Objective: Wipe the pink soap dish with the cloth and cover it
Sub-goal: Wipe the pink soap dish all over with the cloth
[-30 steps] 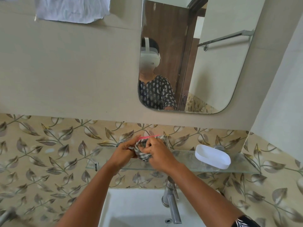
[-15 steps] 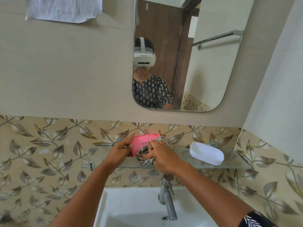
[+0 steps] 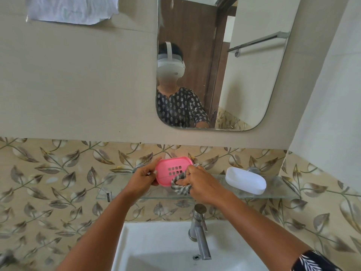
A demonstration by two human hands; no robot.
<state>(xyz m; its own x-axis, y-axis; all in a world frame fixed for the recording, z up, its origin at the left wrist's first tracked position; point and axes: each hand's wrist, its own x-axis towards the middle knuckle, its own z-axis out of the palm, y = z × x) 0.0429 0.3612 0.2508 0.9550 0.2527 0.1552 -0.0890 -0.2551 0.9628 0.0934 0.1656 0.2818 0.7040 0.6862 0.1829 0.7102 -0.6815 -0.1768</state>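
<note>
The wiping is under way and the covering is not yet done. The pink soap dish (image 3: 172, 170) is held up above the glass shelf (image 3: 277, 193), tilted so that one slotted face, with its 2 rows of drain holes, turns toward the camera. The checked cloth (image 3: 179, 184) is bunched against the dish's lower right edge, so that corner is being rubbed; how much of the dish is already clean cannot be judged from this view. The white cover (image 3: 245, 179) lies on the right part of the shelf, well apart from the dish, untouched. What remains, as I judge it: finish the wipe, set the dish down, then fetch the cover and fit it over the dish.

The left hand (image 3: 141, 178) grips the dish's left end, thumb on the near face and fingers curled behind it, holding it steady. The right hand (image 3: 199, 182) is closed around the cloth, fingers curled and pressing the fabric to the dish's rim. Both forearms reach forward and up over the white basin (image 3: 152, 249) and the chrome tap (image 3: 200, 235), wrists level with the shelf. The 2 hands sit close together, with only the dish between them.
</note>
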